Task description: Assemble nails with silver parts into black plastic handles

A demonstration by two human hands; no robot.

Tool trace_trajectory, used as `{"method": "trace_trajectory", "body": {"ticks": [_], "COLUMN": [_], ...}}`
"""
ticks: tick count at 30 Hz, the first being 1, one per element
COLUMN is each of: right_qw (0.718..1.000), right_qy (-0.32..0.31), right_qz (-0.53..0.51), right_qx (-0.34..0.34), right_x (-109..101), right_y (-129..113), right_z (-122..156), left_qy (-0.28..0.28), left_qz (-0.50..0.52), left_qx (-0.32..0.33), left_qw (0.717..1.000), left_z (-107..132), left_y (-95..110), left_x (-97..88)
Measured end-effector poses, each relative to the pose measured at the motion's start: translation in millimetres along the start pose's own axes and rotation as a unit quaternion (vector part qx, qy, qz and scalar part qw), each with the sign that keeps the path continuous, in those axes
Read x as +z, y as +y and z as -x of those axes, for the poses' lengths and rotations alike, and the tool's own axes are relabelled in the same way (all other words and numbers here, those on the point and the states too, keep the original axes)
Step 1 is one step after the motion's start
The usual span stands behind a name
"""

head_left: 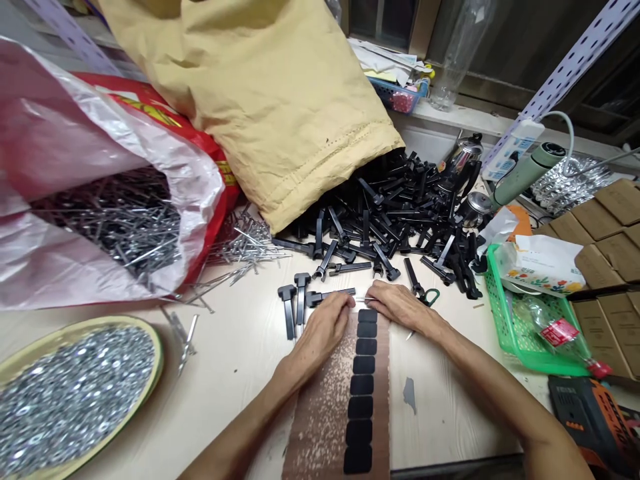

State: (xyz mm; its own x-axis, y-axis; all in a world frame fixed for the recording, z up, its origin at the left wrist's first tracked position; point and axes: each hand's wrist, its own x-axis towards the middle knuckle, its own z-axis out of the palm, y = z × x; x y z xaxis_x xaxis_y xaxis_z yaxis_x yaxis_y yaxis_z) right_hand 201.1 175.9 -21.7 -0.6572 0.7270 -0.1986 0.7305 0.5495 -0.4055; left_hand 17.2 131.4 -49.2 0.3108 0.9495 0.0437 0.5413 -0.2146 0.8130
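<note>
My left hand [327, 327] is closed near the top edge of a brown sheet [325, 413], its thumb and fingers pressed together. Facing it, my right hand [397, 305] pinches a thin, shiny metal rod [362, 299] that spans the small gap between my fingertips. What my left fingers grip is hidden. A black plastic piece with a blocky head [320, 297] lies just behind my left hand. Down the sheet runs a row of black rounded-square pads [363, 365]. Two more black T-shaped pieces [287, 310] lie to the left.
A heap of black pieces [380, 207] spills from a yellow sack [280, 100]. Metal rods fill a red-white bag [195, 200]; washer-like rings fill a bowl [159, 360]. At right are a green basket [507, 347], power drill [593, 420] and cardboard boxes [603, 220]. Green-handled scissors [431, 297] lie nearby.
</note>
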Motion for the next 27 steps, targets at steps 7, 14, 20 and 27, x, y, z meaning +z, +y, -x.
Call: {"method": "trace_trajectory", "body": {"ticks": [7, 14, 20, 27], "right_qw": [0.996, 0.997, 0.991, 0.963], "right_qy": [0.007, 0.029, 0.078, 0.201], "right_qz": [0.025, 0.038, 0.024, -0.129], "right_qx": [0.086, 0.057, 0.109, 0.126], "right_x": [-2, 2, 7, -10], "right_y": [-3, 0, 4, 2], "right_z": [-2, -8, -10, 5], "left_qy": [-0.007, -0.018, -0.048, -0.080], "left_qz": [-0.058, -0.115, -0.140, -0.140], "left_qx": [0.081, 0.066, 0.041, 0.037], "left_qw": [0.995, 0.991, 0.988, 0.986], "left_z": [7, 4, -5, -6], "left_y": [3, 3, 3, 2], "left_x": [11.0, 16.2, 19.3, 13.4]}}
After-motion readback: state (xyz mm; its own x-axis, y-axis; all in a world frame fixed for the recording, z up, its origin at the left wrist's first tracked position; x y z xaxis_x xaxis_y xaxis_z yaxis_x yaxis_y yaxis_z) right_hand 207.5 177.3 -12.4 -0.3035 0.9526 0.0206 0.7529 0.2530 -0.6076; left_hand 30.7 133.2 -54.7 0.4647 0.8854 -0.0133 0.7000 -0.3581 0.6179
